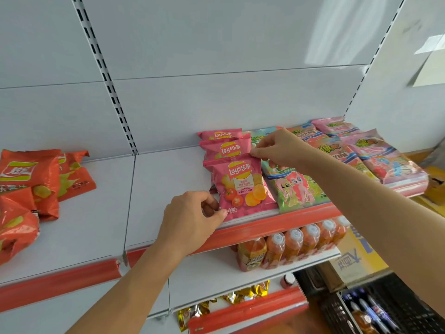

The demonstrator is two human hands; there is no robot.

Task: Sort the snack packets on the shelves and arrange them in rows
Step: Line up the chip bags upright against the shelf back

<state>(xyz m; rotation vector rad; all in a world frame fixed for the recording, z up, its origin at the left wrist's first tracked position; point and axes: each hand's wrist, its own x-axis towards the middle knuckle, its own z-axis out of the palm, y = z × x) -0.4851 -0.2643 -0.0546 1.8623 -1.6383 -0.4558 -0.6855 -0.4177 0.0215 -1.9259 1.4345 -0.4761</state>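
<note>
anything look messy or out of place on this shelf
Yes: the orange chip packets at the shelf's left end lie in a crumpled, overlapping heap, unlike the pink Lay's packets, which run front to back in a row.

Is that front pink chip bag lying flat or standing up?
Lying flat: the front pink chip bag faces upward on the shelf, hands pinching opposite corners.

Pink Lay's packet (240, 186) flat at shelf front, two more pink packets (225, 147) rowed behind.
</note>
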